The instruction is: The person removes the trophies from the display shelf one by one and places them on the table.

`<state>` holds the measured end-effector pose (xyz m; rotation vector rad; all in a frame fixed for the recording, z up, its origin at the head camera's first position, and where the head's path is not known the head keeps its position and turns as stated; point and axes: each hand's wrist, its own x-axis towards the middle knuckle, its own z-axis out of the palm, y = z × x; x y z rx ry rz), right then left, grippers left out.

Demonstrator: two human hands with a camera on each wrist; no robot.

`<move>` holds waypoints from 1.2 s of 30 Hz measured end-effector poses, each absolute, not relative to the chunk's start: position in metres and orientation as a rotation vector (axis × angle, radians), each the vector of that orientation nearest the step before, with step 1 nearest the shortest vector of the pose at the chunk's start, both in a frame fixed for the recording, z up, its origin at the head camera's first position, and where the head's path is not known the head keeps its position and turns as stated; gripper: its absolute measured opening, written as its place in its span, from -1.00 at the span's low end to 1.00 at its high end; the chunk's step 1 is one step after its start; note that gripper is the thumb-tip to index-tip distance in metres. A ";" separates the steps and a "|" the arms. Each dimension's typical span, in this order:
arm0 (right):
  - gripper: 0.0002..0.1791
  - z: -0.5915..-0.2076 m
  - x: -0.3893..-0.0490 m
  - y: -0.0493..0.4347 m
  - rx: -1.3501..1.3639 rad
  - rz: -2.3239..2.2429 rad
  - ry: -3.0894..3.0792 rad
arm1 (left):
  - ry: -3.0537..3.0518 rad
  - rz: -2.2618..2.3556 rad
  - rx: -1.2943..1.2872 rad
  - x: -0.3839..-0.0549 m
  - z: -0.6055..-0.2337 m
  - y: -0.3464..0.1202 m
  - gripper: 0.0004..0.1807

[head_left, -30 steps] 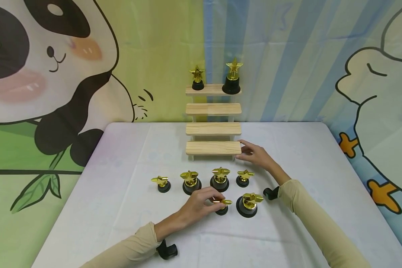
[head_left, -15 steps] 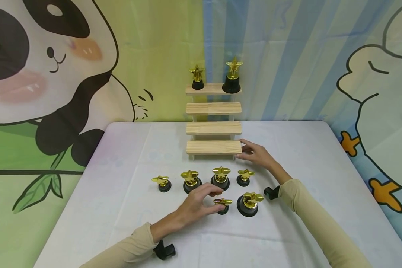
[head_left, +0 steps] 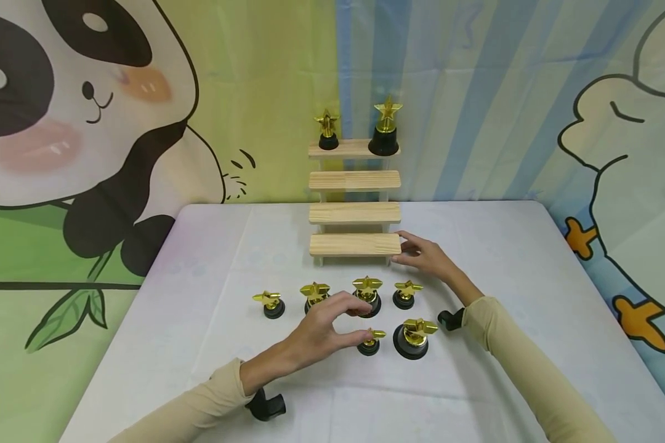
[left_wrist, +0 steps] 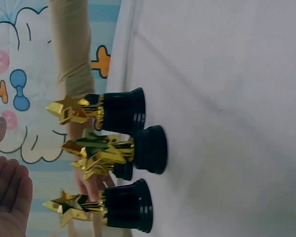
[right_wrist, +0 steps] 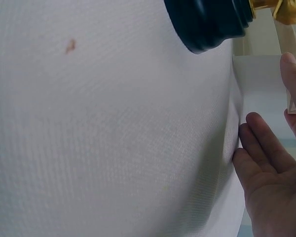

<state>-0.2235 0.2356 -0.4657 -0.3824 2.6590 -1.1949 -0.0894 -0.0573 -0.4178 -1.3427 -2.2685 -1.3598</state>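
Note:
My left hand (head_left: 322,331) hovers over the table, thumb and fingers spread apart. Its thumb tip lies near or against a small gold star trophy (head_left: 369,347) on a black base; whether they touch I cannot tell. In the left wrist view the fingers (left_wrist: 12,190) hold nothing, with star trophies (left_wrist: 122,205) beyond them. At the right end of the lowest step of a wooden display stand (head_left: 354,245) is my right hand (head_left: 425,257), its fingertips at the step's edge. The right wrist view shows its fingers (right_wrist: 266,148) fairly straight.
A larger star trophy (head_left: 411,341) stands right of the small one. Behind them runs a row of several more, including a small trophy (head_left: 274,307) at left and another (head_left: 404,299) at right. The stand's top step bears a small trophy (head_left: 328,140) and a larger trophy (head_left: 385,140).
My left hand's fingers have lifted off the small trophy and spread, and the hand has shifted slightly up and left. The small trophy stays upright on the table. My right hand stays put.

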 end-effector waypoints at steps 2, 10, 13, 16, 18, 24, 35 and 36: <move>-0.17 -0.466 -0.224 0.235 -0.383 -1.187 2.661 | -2.265 -1.366 -1.339 -0.093 -0.413 -0.057 -0.59; -0.17 -0.464 -0.224 0.237 -0.385 -1.187 2.664 | -2.215 -1.340 -1.399 -0.116 -0.378 -0.046 -0.63; -0.17 -0.465 -0.224 0.238 -0.382 -1.193 2.654 | -2.206 -1.326 -1.412 -0.132 -0.363 -0.040 -0.68; -0.18 -0.465 -0.224 0.238 -0.378 -1.197 2.649 | -2.272 -1.354 -1.382 -0.150 -0.354 -0.034 -0.72; -0.18 -0.466 -0.225 0.238 -0.386 -1.200 2.648 | -2.342 -1.369 -1.344 -0.163 -0.351 -0.032 -0.72; -0.18 -0.467 -0.225 0.237 -0.381 -1.211 2.644 | -2.428 -1.329 -1.270 -0.204 -0.332 -0.027 -0.71; -0.17 -0.468 -0.226 0.235 -0.391 -1.203 2.646 | -2.392 -1.233 -1.093 -0.288 -0.292 -0.012 -0.72; -0.17 -0.469 -0.226 0.235 -0.388 -1.200 2.648 | -2.386 -1.223 -1.070 -0.296 -0.290 -0.011 -0.71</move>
